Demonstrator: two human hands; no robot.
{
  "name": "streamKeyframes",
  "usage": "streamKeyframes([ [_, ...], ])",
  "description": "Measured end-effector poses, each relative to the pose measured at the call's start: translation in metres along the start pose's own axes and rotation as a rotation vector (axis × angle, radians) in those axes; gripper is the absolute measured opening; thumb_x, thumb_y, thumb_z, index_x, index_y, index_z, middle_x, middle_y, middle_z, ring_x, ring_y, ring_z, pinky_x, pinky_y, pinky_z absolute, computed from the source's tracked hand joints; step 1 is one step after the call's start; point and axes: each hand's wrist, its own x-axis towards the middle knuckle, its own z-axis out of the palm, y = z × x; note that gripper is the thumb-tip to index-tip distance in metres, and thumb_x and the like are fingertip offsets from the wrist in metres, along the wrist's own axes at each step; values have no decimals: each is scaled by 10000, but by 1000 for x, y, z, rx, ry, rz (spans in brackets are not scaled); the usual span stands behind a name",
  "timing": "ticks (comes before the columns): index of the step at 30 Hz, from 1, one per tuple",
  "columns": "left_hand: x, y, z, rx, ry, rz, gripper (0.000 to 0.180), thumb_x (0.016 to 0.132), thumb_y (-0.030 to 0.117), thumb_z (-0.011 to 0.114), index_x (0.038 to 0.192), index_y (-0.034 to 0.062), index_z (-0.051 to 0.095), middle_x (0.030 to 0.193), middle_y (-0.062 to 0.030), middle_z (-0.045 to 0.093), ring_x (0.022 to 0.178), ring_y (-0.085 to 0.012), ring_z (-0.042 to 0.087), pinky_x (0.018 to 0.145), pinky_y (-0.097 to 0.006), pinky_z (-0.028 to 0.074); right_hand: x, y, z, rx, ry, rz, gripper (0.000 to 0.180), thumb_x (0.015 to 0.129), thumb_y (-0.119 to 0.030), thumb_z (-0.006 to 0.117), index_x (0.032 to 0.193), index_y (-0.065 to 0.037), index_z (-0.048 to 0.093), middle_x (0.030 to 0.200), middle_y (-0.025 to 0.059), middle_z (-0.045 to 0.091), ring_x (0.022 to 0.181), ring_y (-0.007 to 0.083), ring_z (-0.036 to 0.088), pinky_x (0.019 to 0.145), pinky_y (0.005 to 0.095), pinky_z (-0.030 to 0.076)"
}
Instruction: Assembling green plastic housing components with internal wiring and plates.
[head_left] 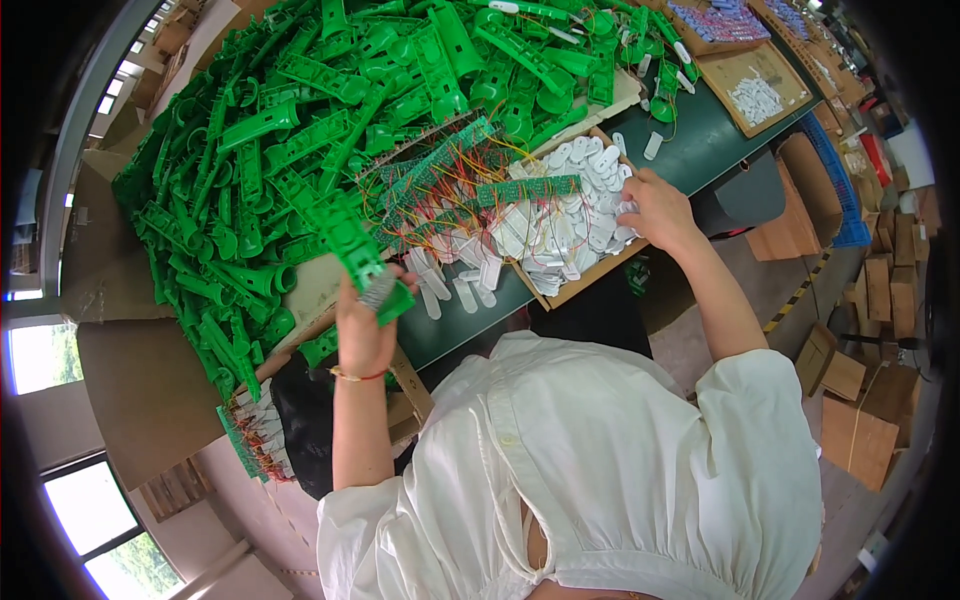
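My left hand [365,325] is closed around one end of a long green plastic housing [347,238], which points away toward the heap. A grey ribbed part [377,288] shows at the held end, next to my fingers. At the right edge of a shallow cardboard tray [585,283], my right hand [658,208] reaches down with curled fingers among small white plastic pieces [585,160]. What lies between its fingertips is hidden. Green circuit boards [528,190] with red and yellow wires lie across the tray's left part and beside it.
A large heap of green plastic housings [330,110] covers the table's far and left side. Loose white pieces lie on the dark green tabletop [500,305]. Another cardboard tray [793,88] with white parts stands far right, with cardboard boxes [790,225] beyond the table edge.
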Motion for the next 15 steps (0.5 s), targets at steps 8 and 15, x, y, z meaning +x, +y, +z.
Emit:
streamKeyframes([
  [8, 2, -22, 37, 71, -124, -36, 425, 770, 69, 667, 1131, 40, 445, 984, -73, 592, 821, -164, 587, 715, -291, 485, 24, -21, 11, 1028, 59, -32, 186, 728, -64, 708, 848, -33, 570, 697, 29, 574, 583, 83, 552, 510, 230, 439],
  [15, -4, -27, 64, 142, -98, 200, 460, 723, 53, 721, 1111, 27, 476, 933, -28, 577, 819, -103, 559, 711, -248, 472, -15, -139, 19, 1640, -167, -297, 162, 803, -46, 649, 928, 20, 570, 836, 60, 623, 694, 94, 609, 620, 234, 521],
])
